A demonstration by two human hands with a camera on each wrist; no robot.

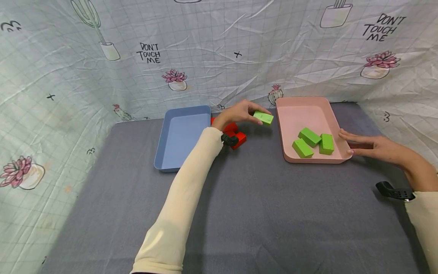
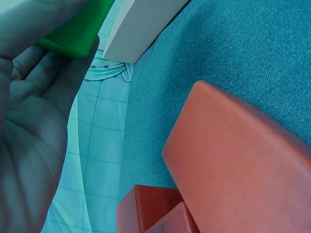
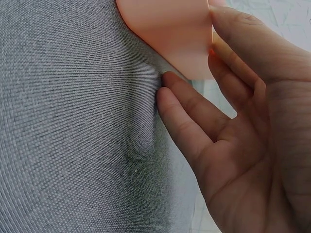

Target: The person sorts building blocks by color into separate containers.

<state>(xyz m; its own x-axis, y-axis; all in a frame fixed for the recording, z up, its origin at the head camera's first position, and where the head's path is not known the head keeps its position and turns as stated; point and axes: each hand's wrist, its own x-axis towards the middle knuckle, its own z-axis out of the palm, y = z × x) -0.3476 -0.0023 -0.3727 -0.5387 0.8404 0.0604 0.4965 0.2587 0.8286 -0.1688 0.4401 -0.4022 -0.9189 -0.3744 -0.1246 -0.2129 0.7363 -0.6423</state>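
My left hand (image 1: 239,113) pinches a green block (image 1: 263,117) between thumb and fingers, just left of the pink tray (image 1: 304,114). In the left wrist view this green block (image 2: 80,31) sits at the fingertips. Below that wrist lie several red blocks (image 1: 241,140), partly hidden by the hand and wristband. Three green blocks (image 1: 302,148) lie inside the pink tray near its front. With fingers extended, my right hand (image 1: 383,148) touches the tray's right side near the front corner. The right wrist view shows its thumb and a finger against the tray wall (image 3: 180,43).
A blue tray (image 1: 181,133) stands left of the red blocks, partly behind the left forearm. Grey cloth (image 1: 260,205) covers the table. A patterned white sheet (image 1: 219,49) hangs along the back and sides, close behind both trays.
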